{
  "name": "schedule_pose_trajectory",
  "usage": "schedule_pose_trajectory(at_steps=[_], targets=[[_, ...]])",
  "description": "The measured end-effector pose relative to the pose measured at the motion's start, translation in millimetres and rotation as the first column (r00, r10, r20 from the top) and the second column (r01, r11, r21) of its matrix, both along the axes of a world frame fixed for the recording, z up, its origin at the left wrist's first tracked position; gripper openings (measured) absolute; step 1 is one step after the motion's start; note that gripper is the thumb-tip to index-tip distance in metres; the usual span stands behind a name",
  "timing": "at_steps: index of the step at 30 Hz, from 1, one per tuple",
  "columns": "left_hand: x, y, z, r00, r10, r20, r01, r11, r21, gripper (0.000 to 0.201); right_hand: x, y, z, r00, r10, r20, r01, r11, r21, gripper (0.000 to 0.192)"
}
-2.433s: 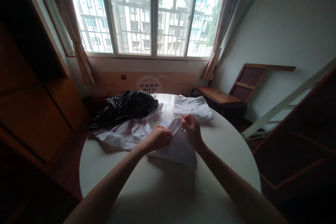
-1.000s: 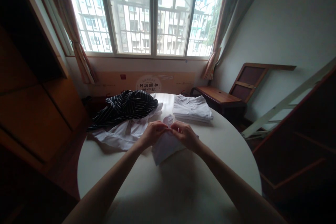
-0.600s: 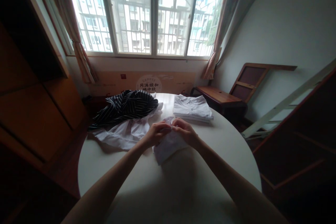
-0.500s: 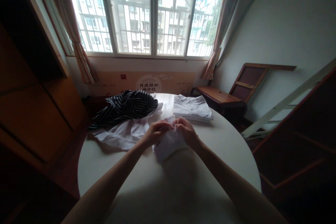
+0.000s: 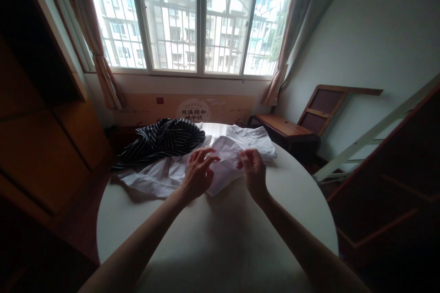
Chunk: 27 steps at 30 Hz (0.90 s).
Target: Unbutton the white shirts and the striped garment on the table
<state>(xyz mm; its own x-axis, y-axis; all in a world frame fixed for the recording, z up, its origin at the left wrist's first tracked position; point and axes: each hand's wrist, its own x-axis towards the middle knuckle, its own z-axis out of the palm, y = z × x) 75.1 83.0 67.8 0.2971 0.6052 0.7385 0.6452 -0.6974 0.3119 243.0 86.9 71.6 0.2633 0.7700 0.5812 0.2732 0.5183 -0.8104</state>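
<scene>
Left hand (image 5: 198, 175): forearm stretched forward over the round white table (image 5: 220, 238), fingers spread and loosely curled, open, fingertips resting on the small folded white garment (image 5: 225, 165). Right hand (image 5: 253, 171): raised just beside the garment's right edge, fingers bent toward the thumb; whether it pinches the cloth cannot be told. Small folded white garment: lies on the table between both hands, toward the table's far half. Crumpled white shirt (image 5: 154, 176): left of the garment, touching it. Dark striped cloth (image 5: 165, 139): heaped at the table's far left. Folded white shirt stack (image 5: 256, 139): far right of the table, just behind the right hand.
</scene>
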Motion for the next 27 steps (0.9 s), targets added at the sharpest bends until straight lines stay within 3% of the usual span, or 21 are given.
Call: schedule_pose_trajectory(at_steps=[4, 10, 15, 22, 27], targets=[[16.3, -18.2, 1.7, 0.965, -0.191, -0.177, 0.179, 0.98, -0.086, 0.028, -7.8, -11.8, -0.4, 0.991, 0.008, 0.131, -0.015, 0.998, 0.057, 0.015], [16.8, -10.4, -8.7, 0.96, -0.052, -0.275, 0.016, 0.991, -0.133, 0.024, -7.1, -14.0, -4.4, 0.982, -0.018, 0.19, -0.005, 0.993, 0.119, 0.015], [10.3, -5.4, -7.0, 0.926, -0.033, -0.376, -0.009, 0.994, -0.111, 0.012, -9.7, -12.9, -8.0, 0.984, 0.033, 0.178, -0.053, 0.992, 0.111, 0.014], [10.4, -6.3, -7.3, 0.947, -0.003, -0.321, 0.001, 1.0, -0.006, 0.013, -8.4, -12.5, -4.7, 0.97, 0.095, 0.223, -0.113, 0.991, 0.069, 0.011], [2.1, -3.0, 1.3, 0.96, 0.052, -0.275, -0.047, 0.999, 0.025, 0.005, -4.4, -13.9, 1.1, 0.985, 0.114, 0.127, -0.135, 0.976, 0.172, 0.012]])
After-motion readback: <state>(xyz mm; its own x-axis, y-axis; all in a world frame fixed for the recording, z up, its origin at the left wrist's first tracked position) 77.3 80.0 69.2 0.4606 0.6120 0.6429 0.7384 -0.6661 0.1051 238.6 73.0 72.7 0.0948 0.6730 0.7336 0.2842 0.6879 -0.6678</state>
